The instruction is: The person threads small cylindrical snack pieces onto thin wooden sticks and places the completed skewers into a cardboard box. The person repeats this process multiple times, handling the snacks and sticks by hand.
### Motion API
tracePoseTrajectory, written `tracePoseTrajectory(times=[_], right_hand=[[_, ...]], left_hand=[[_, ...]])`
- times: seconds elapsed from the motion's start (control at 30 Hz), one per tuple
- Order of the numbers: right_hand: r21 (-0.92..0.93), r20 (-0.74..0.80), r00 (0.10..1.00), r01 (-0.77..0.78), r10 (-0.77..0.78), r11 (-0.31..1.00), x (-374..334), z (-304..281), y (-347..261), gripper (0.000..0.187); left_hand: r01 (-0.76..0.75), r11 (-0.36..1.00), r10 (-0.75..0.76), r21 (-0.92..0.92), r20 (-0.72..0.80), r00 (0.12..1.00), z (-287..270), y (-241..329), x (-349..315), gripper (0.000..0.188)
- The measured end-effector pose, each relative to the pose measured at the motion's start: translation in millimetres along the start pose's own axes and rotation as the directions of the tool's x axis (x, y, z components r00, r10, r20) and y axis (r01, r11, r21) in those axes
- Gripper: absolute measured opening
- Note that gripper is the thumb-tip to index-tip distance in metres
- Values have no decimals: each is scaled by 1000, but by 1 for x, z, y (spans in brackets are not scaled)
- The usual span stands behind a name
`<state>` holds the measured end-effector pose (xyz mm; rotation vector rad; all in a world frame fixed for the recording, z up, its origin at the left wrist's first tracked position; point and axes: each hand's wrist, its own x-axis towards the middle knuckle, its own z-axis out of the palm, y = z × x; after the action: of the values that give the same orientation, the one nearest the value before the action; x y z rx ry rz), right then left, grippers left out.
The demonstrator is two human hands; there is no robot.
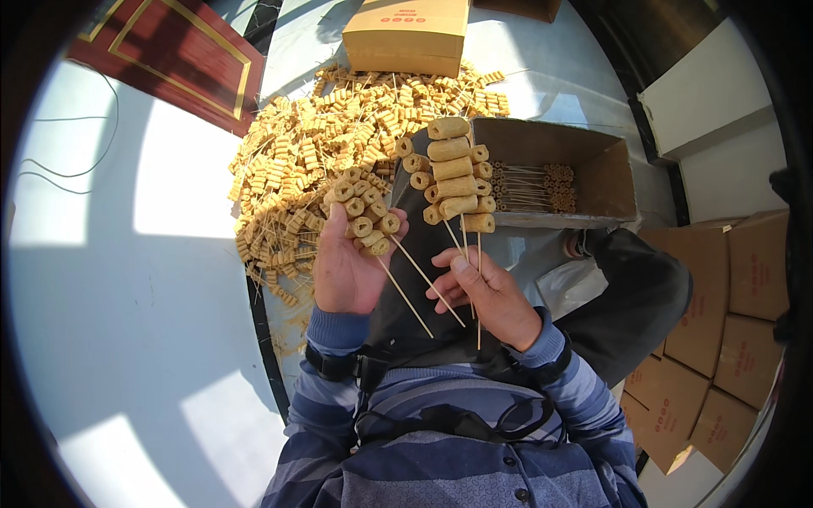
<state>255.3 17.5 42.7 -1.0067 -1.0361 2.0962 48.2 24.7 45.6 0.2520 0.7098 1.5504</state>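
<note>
My left hand point(354, 264) is closed around a small bunch of skewers point(364, 212), each threaded with short, hollow golden-brown rolls. Their bare sticks slant down toward my right hand. Pinched by their thin sticks, more skewers point(454, 173) stand upright and fanned out above my right hand point(484, 292), rolls at the top. The two bunches are side by side, over my lap. Behind the right-hand bunch is an open cardboard box point(555, 140) with skewers laid in rows, their roll ends stacked at the right and sticks pointing left.
A large heap of loose skewers point(288, 161) covers the floor ahead and to the left. Behind it sits a closed carton point(406, 38). Several cartons point(694, 296) are stacked at the right. A red panel with gold trim point(182, 51) lies at the far left, near a thin cable point(110, 135).
</note>
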Motion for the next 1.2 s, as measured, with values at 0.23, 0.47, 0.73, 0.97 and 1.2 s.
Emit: tracePoseTrajectory(times=[0.23,0.47,0.73,0.97,1.2], right_hand=[[-51,163,980,-107,114,993,-2,-6,-7,48],[-28,303,926,-226,224,974,-3,-11,-8,50],[-21,354,907,-235,227,972,-2,-12,-1,50],[-86,307,922,-220,236,972,-4,-15,-2,48],[-319,-25,997,-81,77,944,-4,-16,-10,37]], left_hand=[[31,999,-27,-43,91,995,4,-8,4,59],[59,975,-32,-212,129,991,12,-18,4,64],[58,984,-36,-166,130,991,3,-21,7,59],[52,995,-44,-83,88,995,2,-23,4,58],[-28,992,45,-124,136,990,-6,-13,4,70]])
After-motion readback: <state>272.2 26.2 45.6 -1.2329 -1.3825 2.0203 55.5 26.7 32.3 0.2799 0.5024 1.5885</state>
